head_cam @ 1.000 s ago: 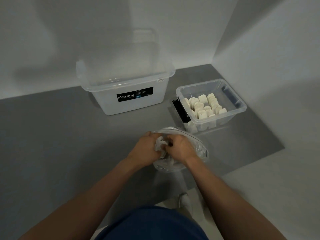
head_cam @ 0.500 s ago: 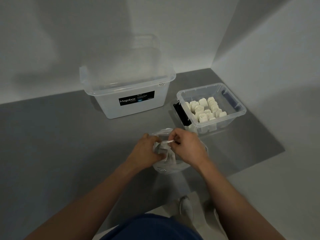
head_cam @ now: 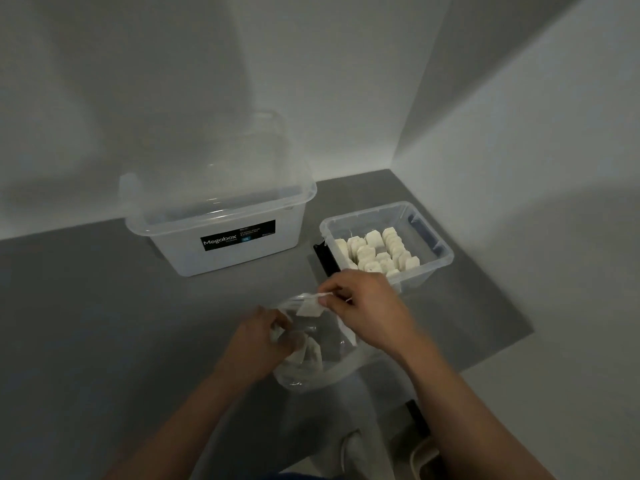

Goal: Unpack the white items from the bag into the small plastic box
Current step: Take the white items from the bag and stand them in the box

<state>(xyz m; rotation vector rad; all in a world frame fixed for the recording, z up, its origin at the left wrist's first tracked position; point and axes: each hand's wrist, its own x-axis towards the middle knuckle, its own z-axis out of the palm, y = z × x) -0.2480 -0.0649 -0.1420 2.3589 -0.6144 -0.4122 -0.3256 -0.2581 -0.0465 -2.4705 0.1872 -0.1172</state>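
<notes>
A clear plastic bag (head_cam: 313, 367) lies on the grey table in front of me, with a few white items still inside. My left hand (head_cam: 258, 341) grips the bag's left edge. My right hand (head_cam: 363, 303) pinches a white item (head_cam: 309, 308) between thumb and fingers, lifted just above the bag's mouth. The small clear plastic box (head_cam: 434, 252) stands to the right and beyond, holding several white items (head_cam: 377, 252) in rows.
A large clear box labelled Megabox (head_cam: 221, 220) stands at the back left against the wall. A black clip (head_cam: 325, 259) sits on the small box's left side. Walls close off the back and right. My shoes show below the table edge.
My right hand has drawn a white item up and out of the bag, toward the small box. My left hand stayed on the bag.
</notes>
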